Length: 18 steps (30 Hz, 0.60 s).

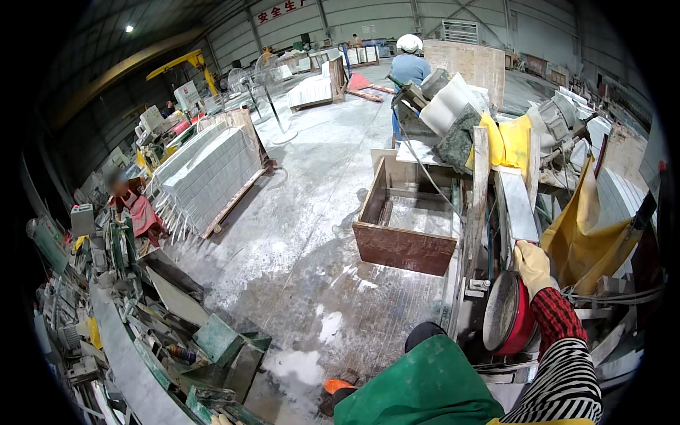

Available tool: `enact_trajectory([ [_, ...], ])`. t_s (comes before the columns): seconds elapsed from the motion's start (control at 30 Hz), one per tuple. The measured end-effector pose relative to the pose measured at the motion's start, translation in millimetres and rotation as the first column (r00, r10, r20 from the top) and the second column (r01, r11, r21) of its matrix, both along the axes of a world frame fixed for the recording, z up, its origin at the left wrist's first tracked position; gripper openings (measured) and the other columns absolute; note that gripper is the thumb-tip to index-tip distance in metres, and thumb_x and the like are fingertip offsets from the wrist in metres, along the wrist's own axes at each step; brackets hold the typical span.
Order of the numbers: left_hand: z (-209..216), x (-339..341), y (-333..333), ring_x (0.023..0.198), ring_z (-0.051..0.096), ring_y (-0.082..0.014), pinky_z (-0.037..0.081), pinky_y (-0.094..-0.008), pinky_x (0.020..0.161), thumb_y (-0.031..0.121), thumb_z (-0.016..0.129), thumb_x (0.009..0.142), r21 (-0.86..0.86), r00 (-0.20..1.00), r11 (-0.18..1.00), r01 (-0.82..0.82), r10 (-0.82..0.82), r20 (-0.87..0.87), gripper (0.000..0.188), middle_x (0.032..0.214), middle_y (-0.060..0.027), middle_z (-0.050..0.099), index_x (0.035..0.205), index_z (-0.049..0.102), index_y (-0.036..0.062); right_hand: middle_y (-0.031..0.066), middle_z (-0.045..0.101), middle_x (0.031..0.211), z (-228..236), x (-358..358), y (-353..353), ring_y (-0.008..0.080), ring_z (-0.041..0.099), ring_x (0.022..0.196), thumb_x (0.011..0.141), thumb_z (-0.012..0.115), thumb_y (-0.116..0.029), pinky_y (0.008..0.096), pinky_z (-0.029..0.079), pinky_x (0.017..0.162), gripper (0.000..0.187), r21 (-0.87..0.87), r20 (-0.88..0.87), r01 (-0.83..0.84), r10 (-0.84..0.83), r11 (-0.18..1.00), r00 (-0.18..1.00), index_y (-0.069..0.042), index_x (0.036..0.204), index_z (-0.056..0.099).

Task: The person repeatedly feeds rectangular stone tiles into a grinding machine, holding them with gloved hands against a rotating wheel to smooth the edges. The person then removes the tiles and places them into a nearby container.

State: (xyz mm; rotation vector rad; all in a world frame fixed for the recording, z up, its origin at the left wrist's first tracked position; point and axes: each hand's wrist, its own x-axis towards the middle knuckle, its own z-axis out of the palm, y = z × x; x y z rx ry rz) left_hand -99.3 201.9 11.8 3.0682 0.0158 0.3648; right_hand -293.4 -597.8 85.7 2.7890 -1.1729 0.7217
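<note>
The right hand (533, 265), in a yellow glove, rests at the near end of a long grey stone strip (517, 205) at 4 o'clock. I cannot tell how tight it holds. The left hand is out of sight. It looks like lining up the flat, pale strip. Next needs a steady push. A red round guard (508, 315) sits below. A wooden box (404, 244) lies at 3 o'clock.

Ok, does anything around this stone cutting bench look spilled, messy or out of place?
Yes: pale slurry and puddles spread across the concrete floor, wet and patchy. An open wooden crate sits tilted beside the bench. The gloved right hand rests on a stone strip.
</note>
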Motion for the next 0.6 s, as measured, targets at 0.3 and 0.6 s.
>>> enact_trajectory([
  [0.3, 2, 9, -23, 0.138, 0.043, -0.0348, 0.031, -0.0429, 0.118, 0.032, 0.067, 0.091, -0.534, 0.987, 0.845, -0.017, 0.1, 0.126, 0.058, 0.144, -0.0239, 0.051, 0.136, 0.054, -0.0038, 0.0157, 0.065, 0.073, -6, 21, -19, 0.0392, 0.064, 0.07, 0.093, 0.061, -0.026, 0.0509, 0.049, 0.064, 0.024, -0.287, -0.041, 0.094, -0.111, 0.953, 0.993, -0.011, 0.11, 0.057],
  [0.6, 3, 9, -27, 0.138, 0.042, -0.0368, 0.031, -0.0438, 0.118, 0.028, 0.067, 0.092, -0.51, 0.979, 0.839, -0.191, 0.199, -0.039, 0.055, 0.145, -0.0241, 0.049, 0.135, 0.054, -0.0034, 0.028, 0.054, 0.136, -40, 2, -48, 0.0437, 0.048, 0.13, 0.093, 0.062, -0.021, 0.0494, 0.034, 0.114, 0.049, -0.261, -0.035, -0.148, 0.144, 0.954, 0.989, 0.004, 0.134, 0.052],
])
